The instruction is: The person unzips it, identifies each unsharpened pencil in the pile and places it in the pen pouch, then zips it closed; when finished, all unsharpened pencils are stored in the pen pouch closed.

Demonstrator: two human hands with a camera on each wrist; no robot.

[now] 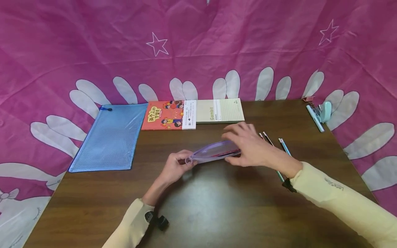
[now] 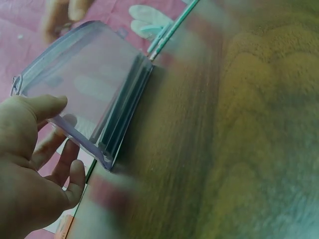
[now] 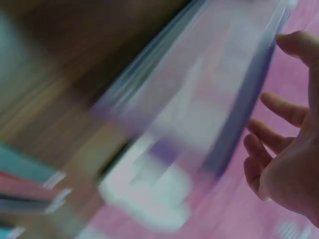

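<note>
A clear purple zip pouch [image 1: 214, 151] stands over the table with its mouth parted. Pencils [image 2: 124, 107] lie along its bottom, seen through the wall in the left wrist view. My left hand [image 1: 177, 167] pinches the pouch's left end by the zip ring [image 1: 187, 159], thumb on one face and fingers behind. At the other end, my right hand [image 1: 249, 146] is beside the mouth, covering that end in the head view. Its fingers [image 3: 281, 107] are spread and loosely bent along the purple zip edge, gripping nothing. Several loose pencils [image 1: 284, 146] lie beyond the right wrist.
A blue mesh zip bag [image 1: 108, 137] lies at the left. An orange book [image 1: 164, 115] partly covers a pale Gambit notebook [image 1: 229, 110] at the back. A light-blue pen [image 1: 314, 119] and a mint-coloured item [image 1: 325, 112] are at the back right, by the pink curtain [image 1: 198, 41].
</note>
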